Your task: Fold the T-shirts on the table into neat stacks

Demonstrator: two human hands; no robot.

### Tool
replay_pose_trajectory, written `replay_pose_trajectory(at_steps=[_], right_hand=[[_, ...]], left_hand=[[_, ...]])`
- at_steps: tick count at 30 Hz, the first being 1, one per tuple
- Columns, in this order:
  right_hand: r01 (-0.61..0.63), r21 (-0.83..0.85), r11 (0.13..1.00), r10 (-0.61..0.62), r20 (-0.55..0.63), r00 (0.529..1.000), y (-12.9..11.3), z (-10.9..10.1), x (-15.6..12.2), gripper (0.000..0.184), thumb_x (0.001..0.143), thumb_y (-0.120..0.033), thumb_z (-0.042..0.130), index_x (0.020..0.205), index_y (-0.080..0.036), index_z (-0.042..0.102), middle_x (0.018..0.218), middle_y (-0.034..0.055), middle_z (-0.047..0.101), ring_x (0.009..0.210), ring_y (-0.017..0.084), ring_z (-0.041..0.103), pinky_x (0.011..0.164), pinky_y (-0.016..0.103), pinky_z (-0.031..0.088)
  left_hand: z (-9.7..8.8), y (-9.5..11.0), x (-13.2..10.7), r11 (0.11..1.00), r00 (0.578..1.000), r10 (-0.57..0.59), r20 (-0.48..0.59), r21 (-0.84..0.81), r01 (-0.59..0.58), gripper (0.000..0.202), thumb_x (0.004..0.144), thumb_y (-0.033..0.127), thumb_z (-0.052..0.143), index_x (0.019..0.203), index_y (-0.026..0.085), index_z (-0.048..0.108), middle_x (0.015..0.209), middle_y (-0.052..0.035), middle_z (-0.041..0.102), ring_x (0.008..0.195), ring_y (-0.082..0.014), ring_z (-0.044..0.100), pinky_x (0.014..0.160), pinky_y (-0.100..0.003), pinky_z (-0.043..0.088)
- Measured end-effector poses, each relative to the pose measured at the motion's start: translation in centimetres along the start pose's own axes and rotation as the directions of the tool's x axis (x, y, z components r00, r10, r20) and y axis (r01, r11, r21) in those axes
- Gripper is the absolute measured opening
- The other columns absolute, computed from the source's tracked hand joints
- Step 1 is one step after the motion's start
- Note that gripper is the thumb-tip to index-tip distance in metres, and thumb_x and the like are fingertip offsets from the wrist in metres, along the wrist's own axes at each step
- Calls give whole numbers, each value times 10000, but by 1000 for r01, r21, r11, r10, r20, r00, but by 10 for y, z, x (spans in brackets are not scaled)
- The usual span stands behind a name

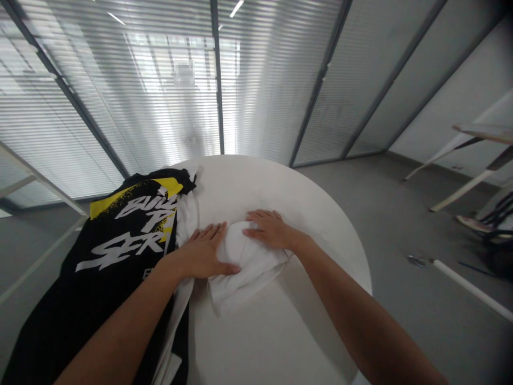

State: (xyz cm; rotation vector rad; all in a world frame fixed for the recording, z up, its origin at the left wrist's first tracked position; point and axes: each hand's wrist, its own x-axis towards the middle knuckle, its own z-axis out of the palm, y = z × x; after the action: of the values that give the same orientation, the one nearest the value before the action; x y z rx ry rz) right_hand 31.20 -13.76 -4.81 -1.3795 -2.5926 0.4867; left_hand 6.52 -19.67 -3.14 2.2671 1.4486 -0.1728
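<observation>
A bundle of white cloth (256,259), folded and slightly creased, lies on the round white table (280,184). On its left edge rests my left hand (205,252), palm down with the thumb spread away from the fingers. My right hand (269,229) lies flat across the cloth's far right part, fingers stretched out. Neither hand grips anything. Beside my left hand, a black garment (120,235) with yellow patches and white lettering drapes over the table's left side. More white fabric (187,214) shows along its right edge, partly under my left wrist.
Glass panels with blinds (256,91) stand behind the table. A white metal frame (44,187) rises at the left. On the right are a table with pale legs (481,133), a white pole (473,289) and dark items (500,235) near the floor.
</observation>
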Motion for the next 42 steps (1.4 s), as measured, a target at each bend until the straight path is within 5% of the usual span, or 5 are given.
replay_pose_trajectory(at_steps=[9, 18, 27, 35, 42], right_hand=[[-69, 102, 992, 73, -34, 997, 2, -21, -3, 402, 784, -560, 660, 930, -186, 643, 1010, 98, 651, 944, 239, 570, 829, 325, 399], [-85, 490, 867, 118, -36, 992, 10, -30, -4, 335, 830, -514, 577, 805, -180, 567, 741, 0, 586, 699, 146, 524, 621, 248, 367], [-246, 704, 666, -45, 367, 929, 11, -43, -18, 425, 730, -497, 718, 986, -158, 702, 990, 71, 717, 865, 213, 645, 733, 291, 490], [-158, 749, 644, 190, 44, 981, 37, -30, -4, 413, 733, -469, 695, 984, -142, 704, 942, 60, 725, 832, 215, 652, 713, 286, 493], [-556, 402, 728, 686, -423, 592, 121, -36, -12, 323, 802, -426, 590, 864, -118, 665, 801, 97, 673, 750, 218, 619, 642, 300, 422]], left_hand=[[-14, -3, -6, 995, 991, 78, -107, -50, -84, 1227, 560, 784, 652, 1545, 218, 187, 1539, -169, 324, 1399, -368, 303, 1117, -459, 246], [-17, -11, 16, 962, 942, 6, -335, -255, -97, 463, 907, 519, 390, 1012, 173, 679, 1029, -95, 675, 996, -232, 616, 897, -306, 426], [-21, -13, 21, 921, 897, -27, -442, -359, -150, 311, 880, 437, 484, 905, 183, 663, 964, -58, 667, 920, -194, 610, 830, -283, 444], [-9, -33, 26, 959, 741, -219, -635, 0, 283, 396, 916, 398, 428, 1241, 220, 568, 1137, -107, 615, 1084, -284, 562, 964, -441, 400], [4, -35, 27, 937, 833, -190, -519, 157, 311, 492, 916, 408, 422, 1378, 244, 461, 1277, -127, 535, 1191, -324, 489, 1021, -528, 331]])
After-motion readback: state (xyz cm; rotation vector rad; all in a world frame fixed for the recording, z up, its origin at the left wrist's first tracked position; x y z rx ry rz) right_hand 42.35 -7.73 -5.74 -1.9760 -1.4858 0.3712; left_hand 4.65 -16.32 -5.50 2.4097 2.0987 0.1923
